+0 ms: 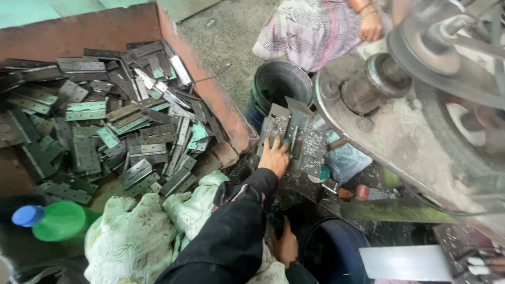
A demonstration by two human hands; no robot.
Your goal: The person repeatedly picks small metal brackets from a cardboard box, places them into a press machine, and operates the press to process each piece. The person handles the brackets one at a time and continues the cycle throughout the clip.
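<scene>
Head view shows the person's left hand, in a black sleeve, reaching forward with fingers spread flat on a grey hinge plate that lies on the worktop beside a machine. The right hand sits low near a dark bucket; whether it grips anything cannot be told. Left of the arm, a rusty tray holds a heap of hinges. A green bottle with a blue cap lies beside patterned cloth. Another person's hand shows at the top.
</scene>
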